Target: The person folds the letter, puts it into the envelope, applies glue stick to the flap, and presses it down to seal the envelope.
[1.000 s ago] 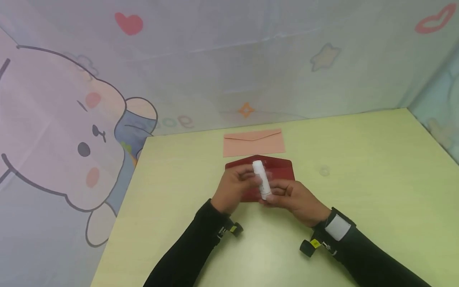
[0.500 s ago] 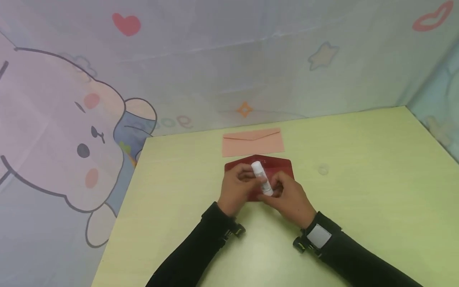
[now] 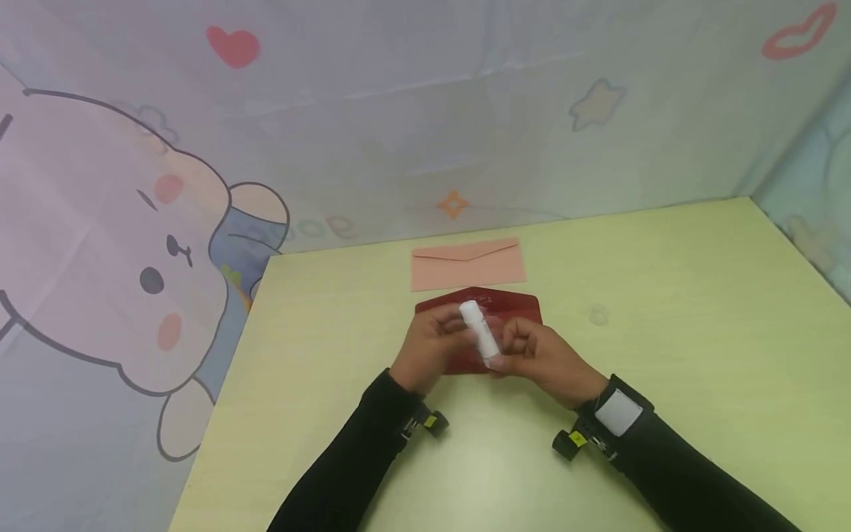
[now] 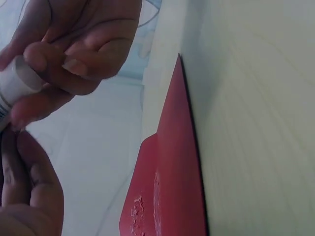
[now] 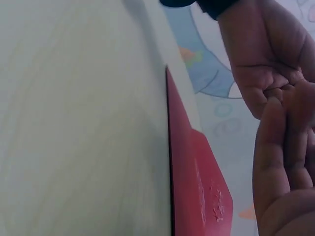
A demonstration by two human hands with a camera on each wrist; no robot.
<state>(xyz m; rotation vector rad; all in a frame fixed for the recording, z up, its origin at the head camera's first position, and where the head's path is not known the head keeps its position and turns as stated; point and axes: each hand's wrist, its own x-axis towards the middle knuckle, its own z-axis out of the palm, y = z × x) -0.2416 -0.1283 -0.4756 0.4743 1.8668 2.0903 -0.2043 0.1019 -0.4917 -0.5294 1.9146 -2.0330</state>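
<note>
A white glue stick (image 3: 480, 334) is held tilted above the red envelope (image 3: 464, 364), between both hands. The left hand (image 3: 425, 351) grips the tube's middle, its thumb across the front. At the tube's lower end, the right hand (image 3: 555, 363) pinches the base between thumb and fingers. The envelope lies with its pointed flap spread away from the person. On that flap, whitish glue smears (image 4: 138, 216) show in the left wrist view. The right wrist view hides the glue stick behind the fingers.
Just beyond the red envelope lies a pink envelope (image 3: 468, 266), its flap folded down. A small translucent round piece (image 3: 599, 315), perhaps a cap, sits on the pale yellow table (image 3: 665, 295) at the right. A printed cloth (image 3: 372, 133) hangs behind the table.
The right hand turned inward at the tube's base, then back outward, its wrist swinging left and right again. The glue stick shifted slightly left; the left hand kept its grip.
</note>
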